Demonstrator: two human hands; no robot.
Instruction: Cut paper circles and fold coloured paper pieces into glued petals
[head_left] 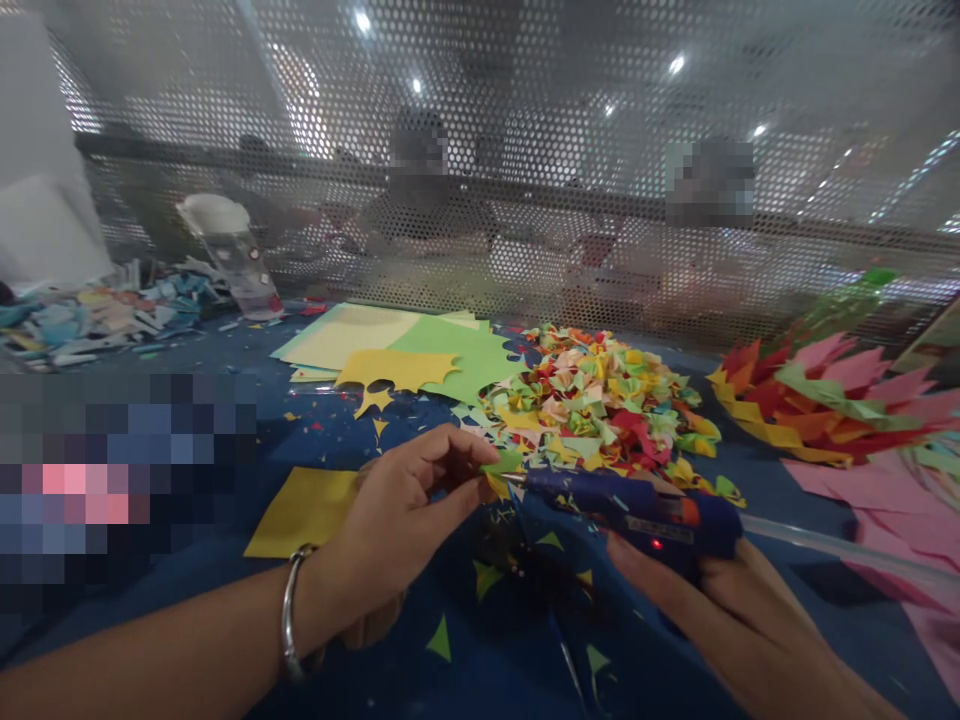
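Note:
Pinched between the thumb and fingers of my left hand (420,495) is a small green and yellow paper piece (501,468). My right hand (739,600) is wrapped round a blue glue gun (637,505), with a red light lit on its side and a clear glue stick (840,548) sticking out of the back. The gun's metal nozzle points left and meets the paper piece; whether glue is coming out I cannot tell. Under my left wrist lies a yellow paper square (300,510). Beyond the gun is a heap of colourful folded paper pieces (600,395).
Cut sheets of yellow paper (397,370) and green paper (465,350) lie ahead. A layered paper flower (832,400) and pink sheets (885,520) are at right. A white-lidded cup (240,265) stands at the back left, beside blue scraps (112,310). A perforated screen (525,150) borders the table.

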